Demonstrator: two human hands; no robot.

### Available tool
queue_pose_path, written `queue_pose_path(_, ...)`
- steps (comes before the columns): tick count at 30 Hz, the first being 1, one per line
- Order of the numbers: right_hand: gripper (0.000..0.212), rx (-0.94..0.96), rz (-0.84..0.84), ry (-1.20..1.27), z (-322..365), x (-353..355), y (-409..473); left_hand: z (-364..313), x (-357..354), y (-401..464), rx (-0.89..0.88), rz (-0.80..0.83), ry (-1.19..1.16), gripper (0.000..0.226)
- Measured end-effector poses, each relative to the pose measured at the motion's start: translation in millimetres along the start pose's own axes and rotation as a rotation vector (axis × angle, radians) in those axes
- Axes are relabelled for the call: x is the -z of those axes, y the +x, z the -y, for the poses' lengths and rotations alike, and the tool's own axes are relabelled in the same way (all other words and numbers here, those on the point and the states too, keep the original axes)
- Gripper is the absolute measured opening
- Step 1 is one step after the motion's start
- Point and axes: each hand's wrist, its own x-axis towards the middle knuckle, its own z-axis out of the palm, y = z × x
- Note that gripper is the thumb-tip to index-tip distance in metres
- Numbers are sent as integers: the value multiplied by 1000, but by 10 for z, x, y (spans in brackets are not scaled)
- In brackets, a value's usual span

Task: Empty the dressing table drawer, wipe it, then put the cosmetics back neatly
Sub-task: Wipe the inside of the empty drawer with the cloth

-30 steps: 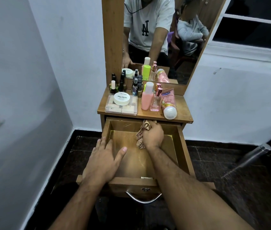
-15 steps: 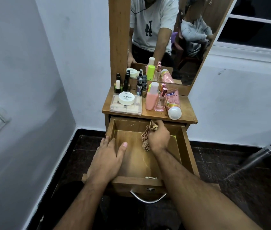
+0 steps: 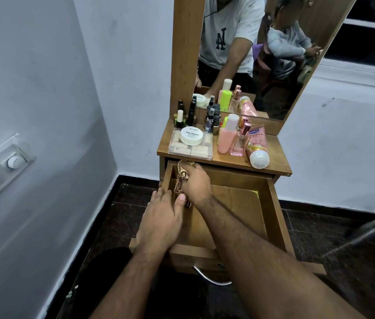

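We are gripping a patterned cloth (image 3: 183, 178) in our right hand (image 3: 196, 184), fingers curled round it, and pressing it into the far left corner of the drawer (image 3: 271, 217), right against the left wall. Our left hand (image 3: 162, 221) is lying flat with straight fingers on that same left wall, nearer the drawer's front, its thumb just beside the cloth's trailing end; it is holding nothing, only bracing. The drawer is standing pulled out, and the part of its floor we can see is bare wood, so we are judging the emptying done and the wiping under way. Above the drawer, on the tabletop (image 3: 278, 164), the cosmetics are waiting: a clear box (image 3: 191, 149) with a white jar (image 3: 191, 135) on it, small dark bottles (image 3: 190, 113) behind that, a pink bottle (image 3: 227, 134), a perfume bottle (image 3: 239, 141) and a pink tube (image 3: 256, 146) lying on its side. The risks, as we are seeing them: the cloth's loose end could be dragging grit back over wiped wood; leaning hard on the wall could be straining the extended drawer; and a knock from below could be rolling the tube off the tabletop's front edge.
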Motion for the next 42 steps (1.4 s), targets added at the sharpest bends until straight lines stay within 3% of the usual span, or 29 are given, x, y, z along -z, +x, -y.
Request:
queue_pose_path(5, 64, 107, 183, -135, 48, 36, 12, 4, -8, 4, -7, 4, -3, 64)
queue_pose_path(8, 62, 136, 141, -387, 54, 63, -32, -3, -2, 0, -3, 4, 14, 65)
queue_pose_path(21, 60, -186, -8, -516, -469, 624, -338, 2, -8, -12, 1, 13, 22, 69)
queue_pose_path(23, 51, -243, -2, -521, -522, 726, -401, 5, -12, -3, 5, 8, 26, 69)
queue_pose_path(26, 8, -349, 69, -462, -568, 797, -492, 1, -13, 0, 9, 3, 38, 69)
queue_pose_path(28, 21, -376, 104, -394, -586, 781, -528, -4, -9, -4, 9, 3, 40, 69)
queue_pose_path(31, 14, -403, 63, -248, -595, 764, -491, 3, -15, 3, 5, -3, 40, 69)
queue_pose_path(35, 15, -557, -138, 41, -639, 802, -318, 19, -26, 11, 2, -12, 35, 69)
queue_pose_path(38, 33, -681, -313, 237, -679, 792, -277, 28, -35, 15, 3, -21, 30, 69)
queue_pose_path(42, 41, -592, -324, 257, -636, 631, -264, 18, -29, 1, 2, -19, 31, 68)
